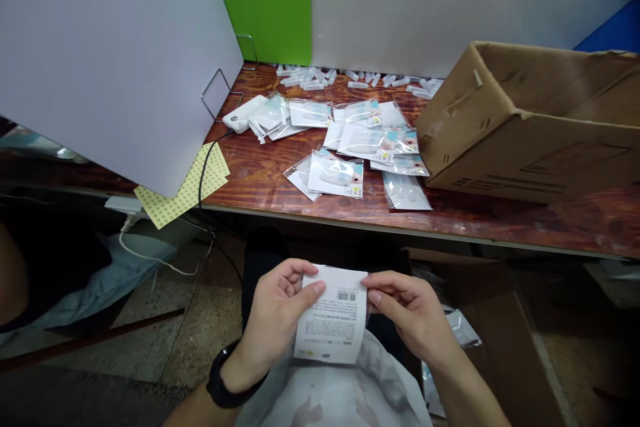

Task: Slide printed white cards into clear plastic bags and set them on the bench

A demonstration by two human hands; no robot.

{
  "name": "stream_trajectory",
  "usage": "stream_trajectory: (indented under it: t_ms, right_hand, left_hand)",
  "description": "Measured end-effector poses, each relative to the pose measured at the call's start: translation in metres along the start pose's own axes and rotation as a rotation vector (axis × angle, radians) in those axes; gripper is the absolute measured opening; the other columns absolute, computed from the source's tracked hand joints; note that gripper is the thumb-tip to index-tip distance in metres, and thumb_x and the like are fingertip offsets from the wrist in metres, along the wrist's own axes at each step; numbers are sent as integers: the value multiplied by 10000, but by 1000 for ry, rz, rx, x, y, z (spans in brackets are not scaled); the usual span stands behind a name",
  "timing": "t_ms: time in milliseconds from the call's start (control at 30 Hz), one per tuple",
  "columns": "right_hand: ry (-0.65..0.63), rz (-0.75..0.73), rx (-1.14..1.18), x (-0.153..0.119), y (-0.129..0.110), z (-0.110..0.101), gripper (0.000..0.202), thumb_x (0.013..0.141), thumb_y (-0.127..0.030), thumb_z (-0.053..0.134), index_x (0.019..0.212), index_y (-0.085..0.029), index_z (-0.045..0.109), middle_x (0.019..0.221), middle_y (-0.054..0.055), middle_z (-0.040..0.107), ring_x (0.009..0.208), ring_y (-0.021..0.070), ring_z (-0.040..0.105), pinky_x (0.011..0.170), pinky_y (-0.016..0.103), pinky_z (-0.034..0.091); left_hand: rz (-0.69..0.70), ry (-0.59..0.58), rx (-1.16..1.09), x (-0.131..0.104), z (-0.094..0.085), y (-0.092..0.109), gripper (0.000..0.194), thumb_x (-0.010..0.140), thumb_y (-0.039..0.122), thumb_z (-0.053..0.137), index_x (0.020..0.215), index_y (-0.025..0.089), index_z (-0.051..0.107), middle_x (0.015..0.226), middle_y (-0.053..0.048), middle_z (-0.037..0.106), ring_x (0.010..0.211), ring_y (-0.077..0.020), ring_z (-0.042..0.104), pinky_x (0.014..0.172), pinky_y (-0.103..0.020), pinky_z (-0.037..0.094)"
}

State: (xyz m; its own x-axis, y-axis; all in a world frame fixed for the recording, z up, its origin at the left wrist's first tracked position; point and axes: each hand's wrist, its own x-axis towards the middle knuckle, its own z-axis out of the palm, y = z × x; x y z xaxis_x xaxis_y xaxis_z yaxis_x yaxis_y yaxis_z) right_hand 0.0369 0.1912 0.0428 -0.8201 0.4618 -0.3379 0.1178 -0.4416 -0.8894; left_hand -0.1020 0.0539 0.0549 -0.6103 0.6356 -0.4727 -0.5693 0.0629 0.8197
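Both hands hold one flat packet point(332, 323) with a white printed card, a barcode and lines of small text facing me, above my lap. My left hand point(283, 307) pinches its upper left edge between thumb and fingers. On the upper right corner, my right hand point(413, 310) closes with thumb and fingertips. Beyond, on the wooden table point(260, 193), lie several clear bags point(336, 173) with cards and pale translucent pieces in them.
A cardboard box point(540, 153) stands open at the right. Small white tubes point(313, 80) line the back panel. Yellow dotted sheets point(180, 193), a white device point(245, 113) and a black cable point(201, 177) are left. Below right, another box point(505, 340) has packets point(463, 328). A person's arm point(13, 273) shows left.
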Motion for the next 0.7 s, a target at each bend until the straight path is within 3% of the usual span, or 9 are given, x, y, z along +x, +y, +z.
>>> stream_trajectory:
  t_ms: [100, 200, 300, 400, 500, 533, 600, 700]
  right_hand:
    - [-9, 37, 70, 2, 2, -1, 116, 733, -244, 689, 839, -199, 706, 753, 32, 708, 675, 136, 657, 632, 231, 556]
    - [-27, 53, 62, 5, -4, 0, 135, 715, -279, 703, 823, -198, 708, 727, 36, 708, 645, 146, 662, 597, 241, 563]
    - [-10, -64, -184, 13, -22, 0, 153, 775, -294, 632, 895, -229, 704, 830, 55, 714, 729, 195, 679, 633, 297, 581]
    - [240, -483, -646, 30, -52, -5, 230, 811, -218, 568, 1004, -287, 672, 961, 51, 702, 840, 231, 671, 727, 339, 571]
    - [525, -1011, -1043, 61, -78, -11, 455, 791, -76, 523, 1175, -318, 563, 1161, 49, 620, 1038, 251, 595, 920, 404, 473]
    - [534, -1121, -1150, 74, -83, -13, 491, 786, -48, 498, 1208, -296, 535, 1229, 65, 572, 1103, 257, 551, 960, 427, 436]
    - [425, -1167, -1361, 104, -86, -10, 437, 794, -45, 449, 1183, -213, 556, 1328, 127, 467, 1191, 286, 468, 986, 480, 392]
    - [241, -967, -1632, 153, -80, 8, 327, 830, -102, 403, 1083, -133, 606, 1385, 200, 363, 1268, 339, 348, 986, 560, 334]
  left_hand:
    - [-103, -91, -130, 1, -6, 5, 165, 630, 193, 750, 757, 151, 654, 644, 7, 650, 565, -85, 575, 536, -172, 445]
    - [-120, -179, -193, 5, -14, 10, 154, 640, 185, 741, 778, 149, 684, 621, -8, 663, 544, -86, 585, 522, -165, 443]
    - [-31, -262, -238, 13, -21, 16, 102, 707, 172, 679, 806, 171, 705, 870, -71, 720, 805, -168, 654, 712, -237, 503]
    - [149, -234, -248, 24, -28, 24, 128, 759, 144, 608, 824, 176, 713, 1206, -93, 611, 1167, -256, 498, 985, -358, 389]
    - [210, -147, -214, 29, -39, 30, 180, 802, 158, 549, 885, 179, 708, 1256, -103, 571, 1206, -284, 457, 1022, -423, 350]
    - [203, -124, -211, 30, -43, 31, 179, 803, 172, 550, 886, 180, 709, 1248, -107, 577, 1196, -292, 467, 1013, -436, 361]
    - [177, -80, -217, 30, -53, 28, 159, 785, 205, 577, 856, 178, 717, 1224, -111, 594, 1178, -309, 484, 996, -451, 381]
    - [143, -18, -250, 31, -69, 20, 144, 724, 272, 653, 806, 181, 731, 1179, -114, 625, 1151, -337, 505, 962, -464, 417]
